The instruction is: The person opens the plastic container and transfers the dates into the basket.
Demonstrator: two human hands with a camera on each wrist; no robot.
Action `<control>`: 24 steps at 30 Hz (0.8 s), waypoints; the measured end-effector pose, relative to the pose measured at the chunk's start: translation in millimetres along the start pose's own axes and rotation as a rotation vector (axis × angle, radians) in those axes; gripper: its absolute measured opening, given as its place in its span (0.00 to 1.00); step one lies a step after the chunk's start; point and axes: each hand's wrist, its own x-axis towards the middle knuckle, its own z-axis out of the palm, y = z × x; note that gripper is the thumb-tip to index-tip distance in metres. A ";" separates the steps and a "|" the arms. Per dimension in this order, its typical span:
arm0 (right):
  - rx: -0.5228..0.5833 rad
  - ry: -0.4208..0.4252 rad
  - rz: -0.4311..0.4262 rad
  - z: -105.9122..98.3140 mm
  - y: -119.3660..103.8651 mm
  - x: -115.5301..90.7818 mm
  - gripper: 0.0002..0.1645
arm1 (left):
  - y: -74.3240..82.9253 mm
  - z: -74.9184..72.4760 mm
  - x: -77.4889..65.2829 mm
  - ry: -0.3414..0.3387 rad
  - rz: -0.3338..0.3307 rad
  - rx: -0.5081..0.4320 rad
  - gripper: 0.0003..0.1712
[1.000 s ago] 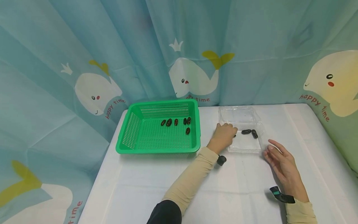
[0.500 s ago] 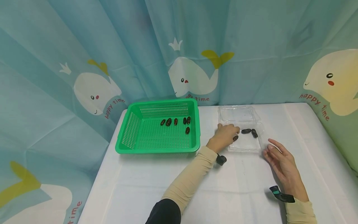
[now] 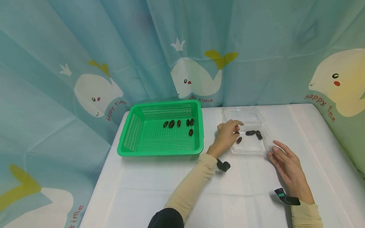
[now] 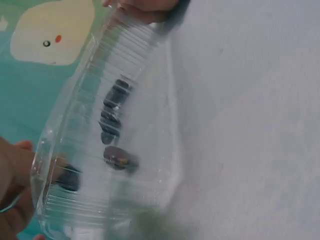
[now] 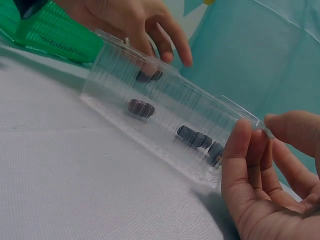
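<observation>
Over the left part of a clear plastic clamshell box [image 3: 253, 148], my left hand [image 3: 226, 133] pinches a dark brown date [image 4: 68, 177] between its fingertips, partly hidden by them in the head view. Just below those fingers, a loose date [image 3: 239, 140] lies on the box floor. Two more dates, one lying sideways [image 3: 250, 133] and one slanted [image 3: 259, 135], sit close together at the box's right. My right hand [image 3: 288, 167] holds the box's right rim, thumb against fingers, as the right wrist view shows. The box lid [image 3: 240, 114] lies folded back behind it.
A green perforated basket [image 3: 128, 152] stands to the left of the box, with several dates [image 3: 178, 123] in its back and right parts. A white cloth [image 3: 228, 196] covers the table. A whale-print curtain [image 3: 256, 63] hangs right behind the table.
My left hand let go of one date, which now lies in the box. The hand shifted slightly up and left, and another date shows at its fingertips. My right hand stayed put.
</observation>
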 end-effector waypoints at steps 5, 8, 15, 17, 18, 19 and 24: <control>0.020 0.003 0.003 -0.1 0.0 0.6 0.22 | 0.8 -2.3 -3.7 0.223 -0.004 -0.249 0.21; 0.022 0.004 0.002 0.0 0.2 0.7 0.22 | 4.5 -5.8 -5.2 0.294 -0.019 -0.407 0.20; 0.022 0.005 0.014 0.0 0.5 0.3 0.21 | 15.7 -19.1 -9.8 0.329 -0.094 -0.687 0.17; 0.022 0.008 0.016 0.0 0.3 0.2 0.21 | 19.0 -23.8 -11.5 0.319 -0.092 -0.738 0.17; 0.022 0.008 0.016 -0.1 0.2 0.2 0.21 | 20.8 -26.4 -12.4 0.311 -0.091 -0.764 0.17; 0.023 0.007 0.016 -0.2 0.1 0.2 0.21 | 22.6 -28.9 -13.3 0.302 -0.090 -0.791 0.17; 0.029 0.002 0.017 -0.5 -0.4 0.5 0.22 | 29.2 -41.3 -18.2 0.205 -0.117 -0.987 0.18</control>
